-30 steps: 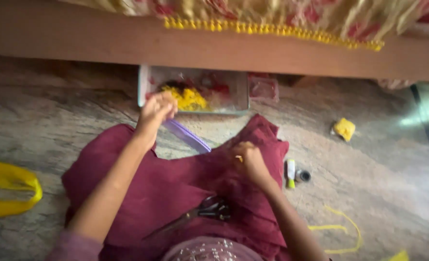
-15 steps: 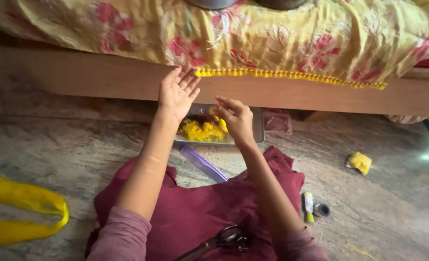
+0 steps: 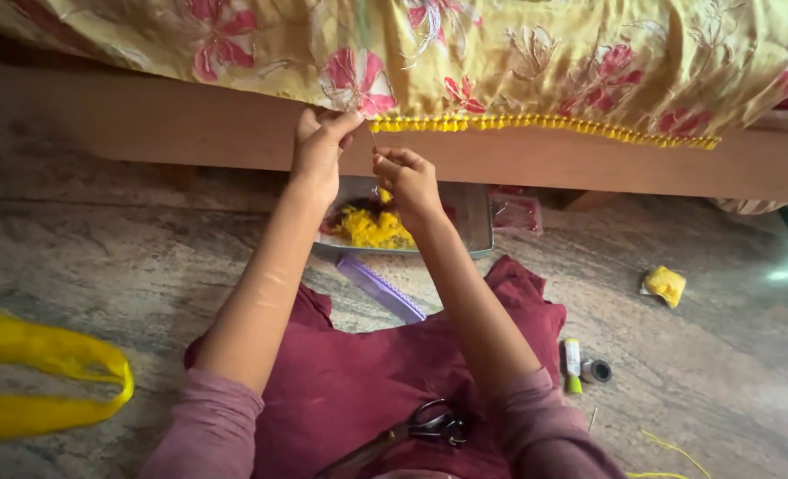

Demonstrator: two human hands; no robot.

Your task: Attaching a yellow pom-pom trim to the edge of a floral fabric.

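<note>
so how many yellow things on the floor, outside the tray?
2 clear: yellow plastic bag far left, small yellow piece right. Also thin yellow thread bottom right. The maroon cloth may hide more.

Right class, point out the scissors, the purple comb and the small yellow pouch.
scissors [image 3: 434, 423], head view, on the dark handle loops
purple comb [image 3: 380, 288], head view, middle of its length
small yellow pouch [image 3: 665, 285], head view, centre

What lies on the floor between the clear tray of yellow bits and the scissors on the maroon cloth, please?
In the head view, a purple comb-like strip lies between the tray and the scissors, partly on the maroon cloth.
</note>
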